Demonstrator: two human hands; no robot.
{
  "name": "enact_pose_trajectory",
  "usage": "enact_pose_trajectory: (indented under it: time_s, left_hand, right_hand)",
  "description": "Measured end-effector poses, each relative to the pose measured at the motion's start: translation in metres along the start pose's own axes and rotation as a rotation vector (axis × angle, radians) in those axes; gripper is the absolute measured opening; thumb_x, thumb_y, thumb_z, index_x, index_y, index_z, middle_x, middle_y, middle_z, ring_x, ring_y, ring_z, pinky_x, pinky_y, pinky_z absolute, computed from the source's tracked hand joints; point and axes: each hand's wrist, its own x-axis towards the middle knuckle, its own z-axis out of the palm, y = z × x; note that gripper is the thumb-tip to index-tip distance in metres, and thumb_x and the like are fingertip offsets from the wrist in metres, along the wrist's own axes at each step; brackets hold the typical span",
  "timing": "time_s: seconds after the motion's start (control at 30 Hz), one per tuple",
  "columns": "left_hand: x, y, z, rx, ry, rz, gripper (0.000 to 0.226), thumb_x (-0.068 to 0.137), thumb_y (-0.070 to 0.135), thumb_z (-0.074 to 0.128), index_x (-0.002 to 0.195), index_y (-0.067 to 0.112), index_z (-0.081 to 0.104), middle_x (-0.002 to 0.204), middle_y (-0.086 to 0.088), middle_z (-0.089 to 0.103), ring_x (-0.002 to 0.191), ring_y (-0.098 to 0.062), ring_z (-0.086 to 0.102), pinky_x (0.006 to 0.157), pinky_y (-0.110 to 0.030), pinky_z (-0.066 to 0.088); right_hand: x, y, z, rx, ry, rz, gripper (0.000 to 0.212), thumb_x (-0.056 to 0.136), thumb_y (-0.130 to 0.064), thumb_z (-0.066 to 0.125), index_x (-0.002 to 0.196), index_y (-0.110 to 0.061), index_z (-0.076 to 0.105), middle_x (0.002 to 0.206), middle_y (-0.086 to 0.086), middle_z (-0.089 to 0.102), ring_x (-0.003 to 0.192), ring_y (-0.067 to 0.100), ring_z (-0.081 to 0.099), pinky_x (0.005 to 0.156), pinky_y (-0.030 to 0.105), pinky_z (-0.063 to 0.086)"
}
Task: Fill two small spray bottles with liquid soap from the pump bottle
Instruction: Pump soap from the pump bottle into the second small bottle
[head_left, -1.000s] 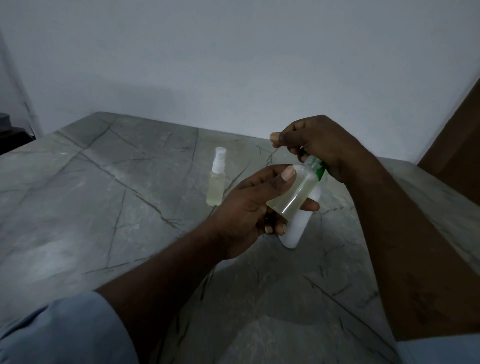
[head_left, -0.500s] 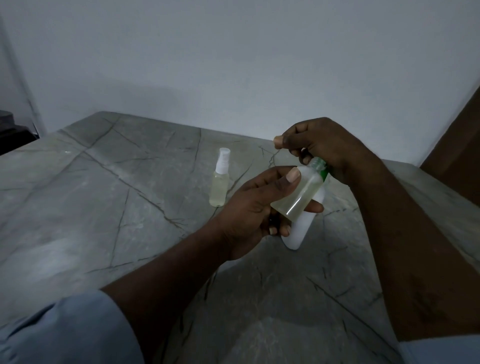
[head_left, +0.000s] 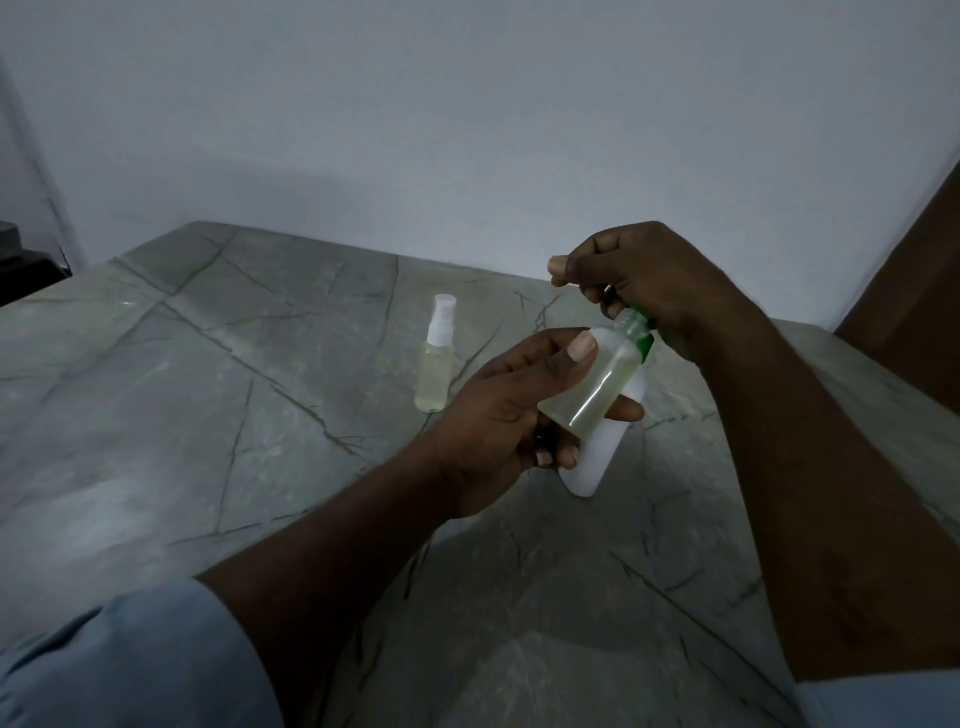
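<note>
Left hand (head_left: 498, 415) grips the tilted uncapped spray bottle (head_left: 597, 384); right hand (head_left: 649, 275) curls over the green-collared pump bottle (head_left: 592, 462) behind. Capped spray bottle (head_left: 435, 364) stands left; labels too dim to read.

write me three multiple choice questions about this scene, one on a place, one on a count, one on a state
1. Where is the capped small clear spray bottle? A) standing on the grey veined marble tabletop B) on the floor C) on a shelf
2. How many small clear bottles holding pale liquid show? A) one B) two C) three
3. How is the small clear bottle in the left hand? A) capped, upright B) uncapped, tilted C) empty, upside down

Answers: 1 A, it stands left of both hands. 2 B, one stands, one is held. 3 B, its bare threaded neck leans toward the white pump bottle whose top the right hand grips.
</note>
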Motion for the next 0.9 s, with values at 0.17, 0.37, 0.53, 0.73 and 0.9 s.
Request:
enact_pose_trajectory:
  time_s: [0.17,0.37,0.53,0.73,0.9]
  left_hand:
    - [-0.001,0.0011,0.0014,-0.016,-0.001,-0.009,0.035,0.091,0.047,0.054,0.117,0.027,0.065,0.1,-0.011,0.075,0.055,-0.017,0.049,0.056,-0.032,0.04]
    - [-0.0005,0.0008,0.0018,-0.019,-0.006,-0.017,0.033,0.09,0.046,0.052,0.116,0.029,0.066,0.097,-0.008,0.076,0.06,-0.019,0.05,0.056,-0.032,0.038]
    - [-0.0007,0.0005,0.0009,-0.027,-0.008,-0.007,0.036,0.09,0.047,0.053,0.118,0.027,0.065,0.104,-0.018,0.074,0.054,-0.015,0.052,0.054,-0.029,0.042]
    - [-0.0013,-0.0008,-0.0007,-0.005,-0.009,-0.011,0.037,0.09,0.051,0.054,0.118,0.03,0.066,0.105,-0.014,0.075,0.055,-0.018,0.05,0.057,-0.032,0.036]
    - [-0.0005,-0.0011,0.0001,-0.022,-0.006,-0.016,0.037,0.09,0.05,0.056,0.118,0.028,0.066,0.105,-0.015,0.075,0.064,-0.023,0.051,0.058,-0.032,0.04]
  right_hand:
    - [0.0022,0.0049,0.0019,0.014,-0.037,0.029,0.027,0.086,-0.031,0.077,0.095,-0.005,0.079,0.063,-0.004,0.061,0.055,0.008,0.049,0.066,0.033,0.041]
    - [0.0015,0.003,0.0018,-0.012,-0.001,0.007,0.031,0.087,-0.037,0.077,0.092,-0.006,0.078,0.062,-0.005,0.061,0.053,0.008,0.048,0.066,0.032,0.042]
    - [0.0006,0.0005,-0.0019,-0.012,0.004,-0.017,0.027,0.088,-0.038,0.075,0.09,-0.011,0.079,0.063,-0.006,0.061,0.053,0.008,0.048,0.064,0.03,0.042]
    - [0.002,0.004,0.0022,0.011,-0.067,0.036,0.025,0.088,-0.03,0.075,0.094,-0.006,0.079,0.064,-0.003,0.062,0.053,0.007,0.05,0.067,0.033,0.041]
    - [0.0015,0.0044,0.0024,-0.01,-0.027,0.023,0.031,0.088,-0.035,0.076,0.094,-0.005,0.079,0.063,-0.004,0.062,0.054,0.01,0.049,0.068,0.034,0.042]
